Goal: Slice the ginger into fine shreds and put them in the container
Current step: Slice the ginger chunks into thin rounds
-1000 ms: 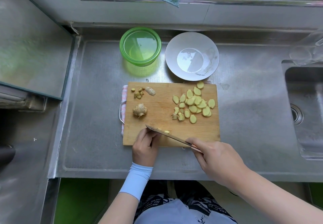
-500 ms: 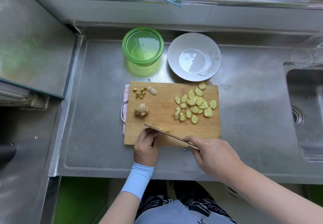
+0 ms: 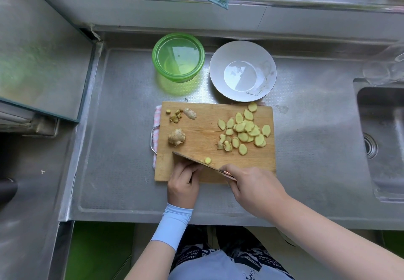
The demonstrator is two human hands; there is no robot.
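**Slicing stage, head view.** Your right hand [image 3: 251, 190] is clamped round the handle of the knife [image 3: 190, 159]. Its blade stands edge-down and slants across the near part of the cutting board [image 3: 203, 131]. Your left hand [image 3: 183, 183] sits on the near side of the blade, fingers [image 3: 185, 171] curled against its flat. Whatever they pin is hidden under hand and steel, so you cannot tell whether they grip ginger.

**Change over the last second:** very little. Blade and both hands keep the same station at the near edge of the board. One fresh slice [image 3: 207, 160] lies touching the far face of the blade, where a pale fleck already showed. Read this as one cut in a run of cuts, not a new step.

**Product so far:**
- A heap of ginger slices [image 3: 244, 131] lies at the right of the board, overlapping; these are rounds, not shreds.
- An uncut ginger knob [image 3: 176, 137] lies at the left.
- A smaller stub [image 3: 189, 113] and trimmings [image 3: 175, 116] lie at the far left corner.

**Container:** The green container [image 3: 157, 61] stands on the counter [image 3: 113, 126] just beyond the board's far edge, left of the white bowl [image 3: 213, 69]. No ginger shows in it.

**Judgement:** the task is early. The rounds must yet be stacked and cut into shreds before anything is transferred. Keep your left fingertips tucked, since they lie close to the edge.
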